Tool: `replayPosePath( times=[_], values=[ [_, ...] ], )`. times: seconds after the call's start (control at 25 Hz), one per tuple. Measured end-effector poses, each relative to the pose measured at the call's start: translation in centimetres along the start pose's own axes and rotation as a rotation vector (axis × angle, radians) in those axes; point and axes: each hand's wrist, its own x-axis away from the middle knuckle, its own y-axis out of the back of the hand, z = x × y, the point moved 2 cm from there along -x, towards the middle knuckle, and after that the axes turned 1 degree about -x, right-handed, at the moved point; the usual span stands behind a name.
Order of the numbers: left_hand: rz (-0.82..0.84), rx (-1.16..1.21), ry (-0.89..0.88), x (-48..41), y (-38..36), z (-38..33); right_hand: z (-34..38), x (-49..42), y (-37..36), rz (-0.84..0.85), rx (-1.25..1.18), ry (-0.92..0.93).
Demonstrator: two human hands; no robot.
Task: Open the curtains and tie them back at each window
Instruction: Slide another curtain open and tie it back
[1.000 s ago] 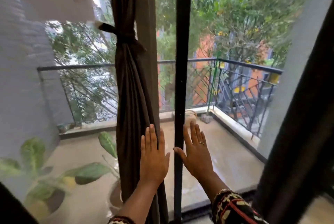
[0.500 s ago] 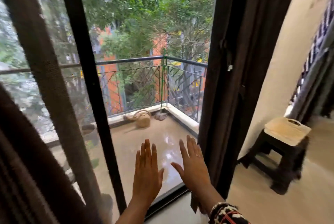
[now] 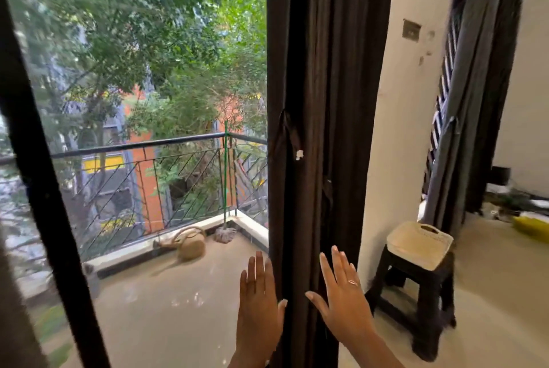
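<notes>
A dark brown curtain point(image 3: 320, 100) hangs straight down at the right edge of the glass balcony door, bunched into folds and untied. A thin fabric tie-back strip point(image 3: 285, 135) dangles loose on its left edge. My left hand point(image 3: 259, 305) is held flat with fingers up, just left of the curtain. My right hand point(image 3: 341, 299), wearing a ring, is spread open over the curtain's lower right side. Neither hand grips any fabric. A second grey curtain point(image 3: 469, 94) hangs by another window at the far right.
A black door frame bar point(image 3: 44, 189) crosses the glass at the left. A dark plastic stool point(image 3: 419, 287) with a cream bag on top stands right of the curtain by the white wall. Beyond the glass are a railed balcony point(image 3: 148, 144) and a watering can point(image 3: 190, 244).
My view has swung right, from the tied left curtain past the door frame to the untied right curtain. Both hands stayed raised and open and now flank this curtain.
</notes>
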Motion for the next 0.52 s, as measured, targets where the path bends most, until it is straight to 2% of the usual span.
replayPosePath(
  times=[0.12,0.52],
  values=[
    [-0.082,0.053,-0.019,-4.5,-0.9,-1.1,-2.5,-3.8,0.9,-0.072,0.007,-0.011],
    [-0.570,0.192,-0.127,-26.8,3.8,-2.0,-4.2,-22.5,7.6,-0.385,0.139,0.104]
  ],
)
